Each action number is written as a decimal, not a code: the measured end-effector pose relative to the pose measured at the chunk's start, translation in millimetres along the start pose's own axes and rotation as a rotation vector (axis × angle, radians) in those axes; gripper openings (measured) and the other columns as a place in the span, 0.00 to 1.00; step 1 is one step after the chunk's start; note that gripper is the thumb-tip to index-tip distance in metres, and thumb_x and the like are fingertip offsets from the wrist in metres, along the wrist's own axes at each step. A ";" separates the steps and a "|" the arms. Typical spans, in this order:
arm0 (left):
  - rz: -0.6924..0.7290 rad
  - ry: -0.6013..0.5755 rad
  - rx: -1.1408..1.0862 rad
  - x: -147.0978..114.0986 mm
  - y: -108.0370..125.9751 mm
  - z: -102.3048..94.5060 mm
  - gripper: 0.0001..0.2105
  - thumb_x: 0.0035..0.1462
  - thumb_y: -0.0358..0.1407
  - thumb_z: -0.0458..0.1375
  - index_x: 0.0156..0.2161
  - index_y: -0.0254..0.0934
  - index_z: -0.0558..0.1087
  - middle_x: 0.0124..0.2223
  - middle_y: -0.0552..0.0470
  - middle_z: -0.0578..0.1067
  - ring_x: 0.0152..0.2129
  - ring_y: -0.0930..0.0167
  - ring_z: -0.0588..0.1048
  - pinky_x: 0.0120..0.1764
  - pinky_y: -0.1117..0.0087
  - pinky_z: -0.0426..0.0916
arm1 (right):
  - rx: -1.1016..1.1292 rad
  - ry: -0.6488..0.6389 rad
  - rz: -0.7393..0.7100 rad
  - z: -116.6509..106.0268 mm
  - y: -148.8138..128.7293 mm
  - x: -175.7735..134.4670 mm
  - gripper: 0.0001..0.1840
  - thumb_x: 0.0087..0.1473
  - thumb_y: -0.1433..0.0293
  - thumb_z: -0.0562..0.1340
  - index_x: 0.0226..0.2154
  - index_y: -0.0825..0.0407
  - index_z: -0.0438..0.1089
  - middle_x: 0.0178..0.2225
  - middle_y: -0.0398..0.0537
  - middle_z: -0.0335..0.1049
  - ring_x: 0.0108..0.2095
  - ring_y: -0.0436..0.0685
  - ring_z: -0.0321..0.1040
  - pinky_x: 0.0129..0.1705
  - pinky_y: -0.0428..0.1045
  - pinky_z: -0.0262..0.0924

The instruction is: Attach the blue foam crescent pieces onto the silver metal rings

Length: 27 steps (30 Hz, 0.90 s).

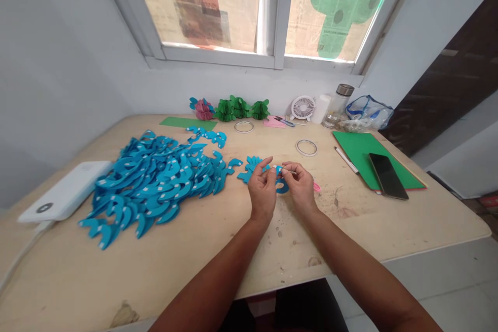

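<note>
Both my hands meet above the middle of the table. My left hand (pixel 262 187) pinches the left side of a blue curved paper piece (pixel 281 185), its index finger raised. On the right side, my right hand (pixel 299 185) has thumb and index finger closed at the same piece. A small white patch shows on the blue paper between the fingertips. Just behind my left hand lie several blue paper pieces with a fringed look (pixel 253 162). A pink looped thing (pixel 317 187) shows partly beside my right hand. To the left spreads a large heap of blue curved paper pieces (pixel 163 176) with white patches.
Tape rolls (pixel 306 148) lie beyond my hands. Along the wall stand green paper figures (pixel 238 108), a pink one (pixel 203 109), scissors (pixel 284 121), a small fan (pixel 303 108) and a bottle (pixel 339 104). A phone (pixel 387 175) rests on green sheets (pixel 358 148); a power bank (pixel 66 192) lies left.
</note>
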<state>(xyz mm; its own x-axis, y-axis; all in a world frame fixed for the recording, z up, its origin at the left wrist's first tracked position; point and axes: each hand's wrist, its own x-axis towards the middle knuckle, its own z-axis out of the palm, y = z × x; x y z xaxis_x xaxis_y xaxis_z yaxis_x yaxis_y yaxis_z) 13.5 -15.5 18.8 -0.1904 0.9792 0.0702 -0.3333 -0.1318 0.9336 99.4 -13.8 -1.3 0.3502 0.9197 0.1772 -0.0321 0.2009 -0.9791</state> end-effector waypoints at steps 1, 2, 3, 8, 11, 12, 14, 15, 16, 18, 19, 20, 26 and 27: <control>0.003 -0.003 -0.005 -0.1 0.1 -0.2 0.15 0.47 0.34 0.58 0.42 0.32 0.72 0.29 0.51 0.76 0.26 0.73 0.74 0.30 0.75 0.69 | -0.002 0.004 -0.001 0.3 0.1 -0.1 0.08 0.44 0.66 0.63 0.27 0.53 0.68 0.40 0.48 0.68 0.28 0.49 0.67 0.30 0.47 0.65; 0.005 -0.004 -0.009 -0.2 0.3 -0.3 0.15 0.47 0.34 0.58 0.42 0.32 0.72 0.28 0.51 0.75 0.26 0.73 0.74 0.30 0.74 0.69 | -0.004 0.006 -0.004 0.4 0.4 -0.2 0.08 0.44 0.66 0.63 0.27 0.53 0.68 0.40 0.48 0.68 0.28 0.49 0.67 0.30 0.47 0.65; 0.006 -0.005 -0.013 -0.3 0.5 -0.4 0.15 0.46 0.34 0.59 0.42 0.32 0.72 0.28 0.51 0.75 0.25 0.73 0.74 0.30 0.74 0.69 | -0.005 0.008 -0.008 0.4 0.8 -0.1 0.07 0.44 0.66 0.63 0.27 0.53 0.68 0.39 0.48 0.68 0.28 0.49 0.67 0.31 0.47 0.64; 0.006 0.001 -0.015 -0.9 0.0 -0.6 0.16 0.46 0.34 0.59 0.42 0.32 0.72 0.26 0.53 0.73 0.22 0.75 0.71 0.28 0.75 0.67 | -0.051 0.018 -0.035 -0.5 3.2 0.4 0.07 0.45 0.66 0.62 0.28 0.53 0.67 0.37 0.47 0.69 0.29 0.50 0.67 0.33 0.48 0.63; 0.016 -0.009 -0.017 -0.4 -2.3 -0.8 0.16 0.46 0.33 0.58 0.43 0.32 0.72 0.24 0.55 0.71 0.20 0.77 0.69 0.26 0.77 0.64 | -0.148 0.033 -0.074 -1.2 1.7 0.3 0.07 0.46 0.66 0.61 0.28 0.52 0.67 0.32 0.45 0.70 0.29 0.51 0.66 0.32 0.48 0.61; 0.018 -0.013 -0.020 0.0 -3.3 -0.9 0.16 0.46 0.33 0.58 0.43 0.32 0.72 0.24 0.56 0.71 0.20 0.77 0.68 0.26 0.77 0.64 | -0.181 0.039 -0.092 -1.3 0.9 0.3 0.07 0.46 0.66 0.60 0.28 0.52 0.67 0.29 0.44 0.69 0.28 0.51 0.65 0.32 0.48 0.60; 0.018 -0.022 -0.029 0.8 -5.4 -1.0 0.16 0.46 0.32 0.58 0.43 0.33 0.72 0.23 0.57 0.70 0.20 0.78 0.67 0.25 0.78 0.63 | -0.233 0.050 -0.123 -1.4 -0.7 0.2 0.06 0.46 0.66 0.60 0.27 0.52 0.67 0.26 0.43 0.69 0.28 0.51 0.65 0.32 0.47 0.60; 0.014 -0.025 -0.033 1.3 -6.3 -1.1 0.16 0.46 0.32 0.58 0.43 0.33 0.72 0.22 0.57 0.69 0.19 0.78 0.67 0.24 0.78 0.62 | -0.251 0.051 -0.134 -1.4 -1.3 0.2 0.06 0.46 0.66 0.59 0.27 0.52 0.66 0.25 0.42 0.68 0.27 0.51 0.64 0.32 0.47 0.59; 0.008 -0.027 -0.037 1.6 -7.0 -1.1 0.16 0.46 0.32 0.58 0.43 0.33 0.72 0.22 0.58 0.68 0.19 0.78 0.66 0.24 0.78 0.61 | -0.267 0.051 -0.143 -1.3 -1.7 0.2 0.06 0.47 0.66 0.59 0.27 0.52 0.66 0.25 0.42 0.68 0.27 0.51 0.64 0.32 0.47 0.59; -0.006 -0.025 -0.043 2.0 -7.5 -1.3 0.16 0.46 0.32 0.58 0.43 0.33 0.72 0.21 0.59 0.67 0.17 0.79 0.65 0.23 0.79 0.60 | -0.299 0.054 -0.156 -1.3 -2.1 0.0 0.06 0.47 0.66 0.59 0.26 0.52 0.66 0.25 0.42 0.68 0.27 0.51 0.64 0.32 0.47 0.59; -0.013 -0.021 -0.045 2.1 -7.3 -1.3 0.16 0.46 0.32 0.58 0.43 0.33 0.72 0.21 0.59 0.66 0.17 0.79 0.64 0.22 0.79 0.60 | -0.317 0.056 -0.163 -1.3 -2.0 -0.1 0.06 0.46 0.66 0.60 0.27 0.52 0.66 0.25 0.42 0.68 0.27 0.51 0.64 0.32 0.47 0.58; -0.022 -0.016 -0.046 2.1 -7.0 -1.4 0.16 0.46 0.32 0.58 0.43 0.33 0.72 0.20 0.59 0.66 0.17 0.79 0.64 0.22 0.79 0.59 | -0.334 0.060 -0.170 -1.4 -1.8 -0.2 0.06 0.46 0.66 0.60 0.27 0.52 0.65 0.24 0.42 0.68 0.27 0.51 0.64 0.32 0.47 0.58; -0.061 -0.004 -0.082 3.0 -4.3 -1.0 0.16 0.45 0.33 0.59 0.42 0.33 0.72 0.22 0.58 0.67 0.18 0.79 0.65 0.23 0.79 0.60 | -0.324 0.049 -0.154 -2.4 2.3 1.4 0.08 0.45 0.65 0.61 0.28 0.51 0.63 0.24 0.40 0.66 0.26 0.50 0.63 0.30 0.46 0.58; -0.063 -0.005 -0.089 3.3 -4.3 -1.0 0.16 0.45 0.33 0.59 0.42 0.33 0.72 0.22 0.58 0.67 0.18 0.79 0.65 0.24 0.79 0.61 | -0.305 0.041 -0.141 -2.5 3.4 2.0 0.08 0.45 0.65 0.61 0.28 0.51 0.63 0.24 0.40 0.66 0.26 0.50 0.63 0.30 0.46 0.58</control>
<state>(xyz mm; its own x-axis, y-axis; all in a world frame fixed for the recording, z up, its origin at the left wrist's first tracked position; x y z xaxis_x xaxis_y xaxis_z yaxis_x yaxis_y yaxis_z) 13.4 -11.8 14.7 -0.1622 0.9866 0.0145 -0.4253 -0.0832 0.9012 102.3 -12.1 -4.5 0.3693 0.8744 0.3147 0.2983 0.2092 -0.9313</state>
